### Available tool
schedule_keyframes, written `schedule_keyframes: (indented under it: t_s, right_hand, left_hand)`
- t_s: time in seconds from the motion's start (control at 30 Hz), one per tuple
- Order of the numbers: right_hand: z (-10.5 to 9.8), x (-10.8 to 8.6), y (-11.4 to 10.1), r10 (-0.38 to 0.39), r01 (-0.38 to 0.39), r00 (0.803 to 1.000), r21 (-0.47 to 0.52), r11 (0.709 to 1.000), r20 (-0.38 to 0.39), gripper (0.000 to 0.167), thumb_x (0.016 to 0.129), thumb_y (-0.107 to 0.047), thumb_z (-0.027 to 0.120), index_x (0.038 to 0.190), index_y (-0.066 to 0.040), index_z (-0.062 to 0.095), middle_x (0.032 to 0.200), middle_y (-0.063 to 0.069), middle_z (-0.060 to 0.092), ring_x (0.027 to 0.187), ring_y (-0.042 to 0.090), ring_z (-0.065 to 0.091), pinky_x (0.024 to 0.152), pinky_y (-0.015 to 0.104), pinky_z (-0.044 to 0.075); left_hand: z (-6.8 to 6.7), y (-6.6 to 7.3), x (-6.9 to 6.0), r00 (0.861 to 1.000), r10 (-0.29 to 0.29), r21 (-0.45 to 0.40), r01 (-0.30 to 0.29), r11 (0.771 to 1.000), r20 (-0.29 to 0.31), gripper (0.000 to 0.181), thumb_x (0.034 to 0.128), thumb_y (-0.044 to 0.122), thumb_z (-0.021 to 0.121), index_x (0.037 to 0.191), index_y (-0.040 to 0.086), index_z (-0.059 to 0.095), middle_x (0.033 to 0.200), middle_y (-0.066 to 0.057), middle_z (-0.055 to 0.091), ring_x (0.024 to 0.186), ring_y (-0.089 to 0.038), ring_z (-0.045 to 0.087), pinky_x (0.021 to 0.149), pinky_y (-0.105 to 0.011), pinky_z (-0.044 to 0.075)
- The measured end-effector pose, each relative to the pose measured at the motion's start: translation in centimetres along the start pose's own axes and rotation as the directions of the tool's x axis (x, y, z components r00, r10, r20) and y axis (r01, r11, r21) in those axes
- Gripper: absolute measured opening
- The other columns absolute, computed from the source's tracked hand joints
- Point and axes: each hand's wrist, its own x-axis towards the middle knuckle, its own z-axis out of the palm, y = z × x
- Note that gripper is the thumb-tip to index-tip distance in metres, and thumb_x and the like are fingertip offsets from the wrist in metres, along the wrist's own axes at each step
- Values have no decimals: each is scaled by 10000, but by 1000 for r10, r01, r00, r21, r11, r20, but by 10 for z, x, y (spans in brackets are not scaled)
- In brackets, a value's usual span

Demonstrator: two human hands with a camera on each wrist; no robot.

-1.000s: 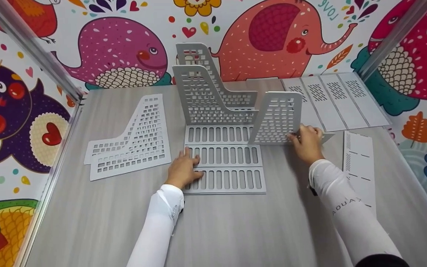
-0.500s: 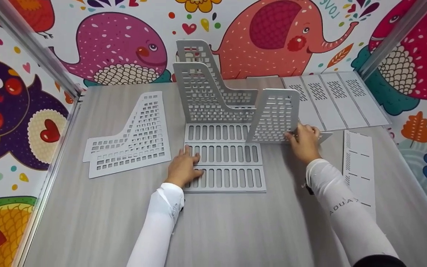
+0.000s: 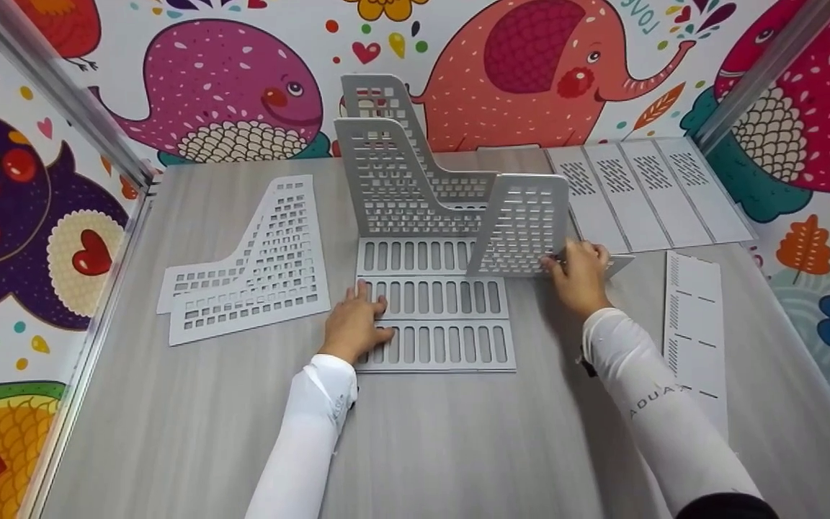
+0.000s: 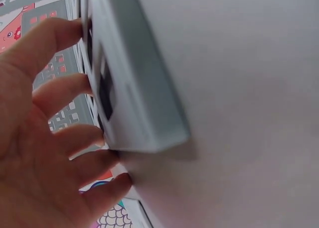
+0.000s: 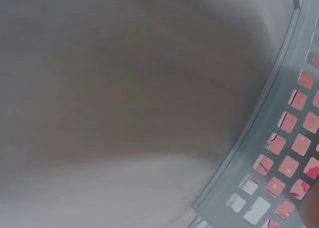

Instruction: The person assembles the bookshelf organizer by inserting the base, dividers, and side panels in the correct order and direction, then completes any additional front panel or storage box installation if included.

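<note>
A grey base panel [image 3: 436,318] with rows of long slots lies flat on the table. My left hand [image 3: 352,328] rests on its left side, fingers spread; in the left wrist view the fingertips of the left hand [image 4: 45,113] touch the panel's slotted face. With thumb in front and fingers behind, my right hand [image 3: 579,280] pinches the lower right edge of an upright perforated panel [image 3: 523,227]. This panel overlaps the base's right side; whether they touch is unclear. Two perforated side panels [image 3: 386,180] with stepped outlines stand upright at the back.
Flat stepped perforated panels [image 3: 249,288] overlap on the left of the table. A scored grey sheet [image 3: 645,205] lies at the back right, and a narrower scored sheet [image 3: 696,317] lies beside my right forearm. Walls with printed animals [image 3: 235,94] enclose the table.
My right hand has slid the upright perforated panel leftward, further across the base panel and closer to the standing side panels. The left hand has stayed on the base panel.
</note>
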Motion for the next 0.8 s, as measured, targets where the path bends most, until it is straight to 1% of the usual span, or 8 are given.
schedule_keyframes:
  t_s: [0.1, 0.2, 0.33, 0.43, 0.57, 0.8]
  right_hand:
    - [9, 1, -12, -9, 8, 1000, 16, 1000, 16, 280, 866, -229, 658, 869, 27, 544, 796, 238, 606, 958, 410, 522, 1051, 539, 205]
    - [19, 3, -26, -15, 15, 1000, 19, 1000, 23, 270, 869, -237, 654, 872, 13, 553, 807, 223, 623, 957, 398, 530, 1056, 528, 207]
    - [30, 4, -43, -23, 23, 1000, 14, 1000, -1, 268, 868, -242, 654, 856, 5, 551, 803, 218, 631, 945, 393, 538, 1045, 523, 221]
    - [33, 4, -49, -27, 28, 999, 13, 1000, -17, 268, 863, -237, 657, 842, 5, 543, 786, 217, 623, 935, 396, 537, 1040, 522, 228]
    - [35, 6, -51, -39, 39, 999, 14, 999, -19, 270, 861, -235, 657, 826, 5, 538, 766, 211, 613, 918, 400, 536, 1025, 520, 238]
    - [39, 7, -57, -45, 45, 999, 21, 999, -25, 258, 854, -222, 665, 808, -4, 536, 759, 204, 620, 900, 396, 536, 1024, 512, 239]
  left_hand:
    - [-1, -1, -1, 1000, -13, -8, 13, 1000, 5, 546, 782, 349, 728, 1287, 180, 607, 1546, -240, 231, 1443, -407, 224, 1147, -508, 279]
    - [-1, -1, -1, 1000, -12, -9, 13, 1000, 11, 549, 790, 352, 724, 1296, 180, 600, 1549, -240, 226, 1445, -407, 218, 1152, -506, 271]
    - [-1, 1, 0, 1000, -3, -3, 3, 1000, 21, 564, 798, 358, 713, 1317, 181, 580, 1551, -240, 218, 1445, -408, 215, 1152, -504, 271]
    - [-2, 3, 1, 999, -4, 1, 4, 1000, 32, 586, 798, 363, 711, 1335, 178, 562, 1553, -241, 206, 1448, -410, 204, 1159, -500, 259]
    - [-4, 3, 0, 999, -11, 12, 10, 1000, 35, 603, 800, 363, 711, 1348, 170, 547, 1554, -236, 209, 1448, -410, 205, 1166, -499, 247]
    - [-2, 0, 0, 999, 5, 1, -5, 1000, 38, 598, 810, 362, 703, 1350, 159, 544, 1551, -247, 208, 1445, -421, 205, 1167, -501, 242]
